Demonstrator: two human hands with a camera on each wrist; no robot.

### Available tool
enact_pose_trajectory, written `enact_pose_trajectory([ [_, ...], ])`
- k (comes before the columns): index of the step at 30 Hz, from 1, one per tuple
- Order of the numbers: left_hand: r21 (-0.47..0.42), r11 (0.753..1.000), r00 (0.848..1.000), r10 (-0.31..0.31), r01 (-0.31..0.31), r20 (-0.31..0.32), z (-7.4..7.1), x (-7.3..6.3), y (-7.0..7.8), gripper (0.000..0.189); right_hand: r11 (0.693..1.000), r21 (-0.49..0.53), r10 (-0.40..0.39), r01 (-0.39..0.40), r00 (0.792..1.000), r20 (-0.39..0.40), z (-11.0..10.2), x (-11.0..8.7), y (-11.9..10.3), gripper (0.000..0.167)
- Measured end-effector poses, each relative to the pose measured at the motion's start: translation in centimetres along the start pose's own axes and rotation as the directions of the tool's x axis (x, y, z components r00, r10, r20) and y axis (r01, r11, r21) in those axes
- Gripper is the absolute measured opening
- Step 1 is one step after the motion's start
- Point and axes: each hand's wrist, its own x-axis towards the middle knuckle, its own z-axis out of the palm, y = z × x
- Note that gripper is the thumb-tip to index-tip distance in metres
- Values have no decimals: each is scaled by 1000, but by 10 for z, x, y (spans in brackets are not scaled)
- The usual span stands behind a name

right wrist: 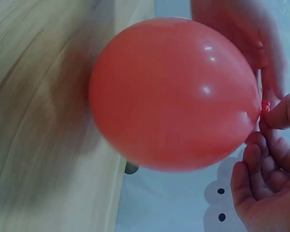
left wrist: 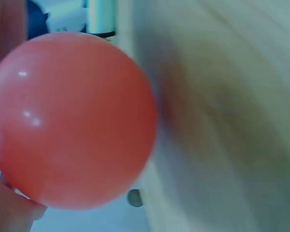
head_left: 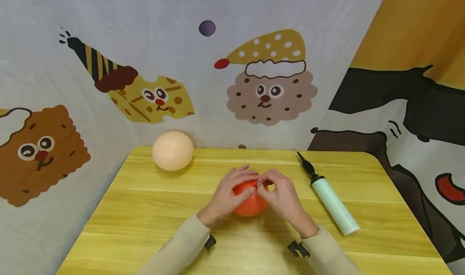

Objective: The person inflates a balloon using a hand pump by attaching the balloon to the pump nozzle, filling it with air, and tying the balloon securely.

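Observation:
An inflated red balloon [head_left: 250, 207] is between my two hands above the wooden table [head_left: 145, 234], with its neck turned up. My left hand [head_left: 224, 192] holds it from the left, thumb and index finger around the neck and the other fingers stretched over the far side. My right hand [head_left: 282, 194] pinches the short red neck end [right wrist: 265, 106] between thumb and index finger, its other fingers curled in the right wrist view. The balloon's round body [left wrist: 72, 121] fills much of the left wrist view, where most of the left hand is hidden.
A peach-coloured balloon [head_left: 172, 150] sits at the table's far left. A pale green hand pump [head_left: 335, 205] with a black nozzle [head_left: 306, 164] lies to the right of my right hand. A cloth with cartoon prints [head_left: 210, 105] hangs behind the table.

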Motion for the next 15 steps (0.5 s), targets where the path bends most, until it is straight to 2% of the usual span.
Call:
enact_pose_trajectory([
  [3,-39,999,1000,-25,24,-19,-4,5,3,24,1000,10,-6,5,1000,22,-1,0,0,13],
  [5,-64,995,997,-75,74,-14,-6,6,5,19,1000,4,-14,14,1000,27,-1,0,0,12],
  [7,-89,988,992,-129,129,11,-9,7,8,17,1000,-6,-31,31,999,27,0,-1,0,11],
  [10,-91,981,984,-168,173,65,-12,9,10,17,997,-20,-69,69,998,12,1,-3,0,14],
  [15,-77,984,979,-150,162,140,-19,13,13,11,990,-23,-139,138,990,-30,2,-4,0,17],
])
